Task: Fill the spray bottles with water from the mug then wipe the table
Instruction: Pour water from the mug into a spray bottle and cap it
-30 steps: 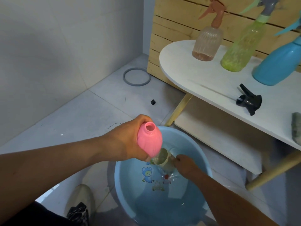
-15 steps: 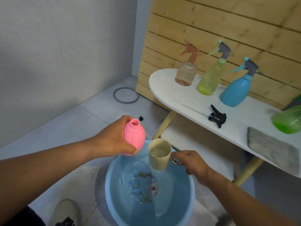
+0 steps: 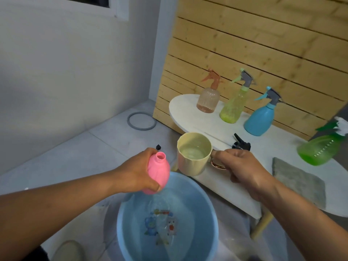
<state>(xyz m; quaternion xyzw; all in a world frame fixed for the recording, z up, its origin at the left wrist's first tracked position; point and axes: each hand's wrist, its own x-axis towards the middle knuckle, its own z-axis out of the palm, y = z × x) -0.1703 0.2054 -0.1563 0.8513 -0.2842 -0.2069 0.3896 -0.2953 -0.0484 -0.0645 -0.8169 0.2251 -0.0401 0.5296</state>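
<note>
Against the slatted wood wall a white table carries four capped spray bottles, one peach, one yellow-green, one blue and one green, plus one loose black spray head and one grey cloth. Above the single blue basin of water on the floor, the left hand is wrapped around a fifth, open-necked pink bottle. Just beside it the right hand grips the handle of one cream mug holding water.

Head camera looks forward-down, close above hands.

Glossy plastic basin, slatted wood wall, rough cloth.
</note>
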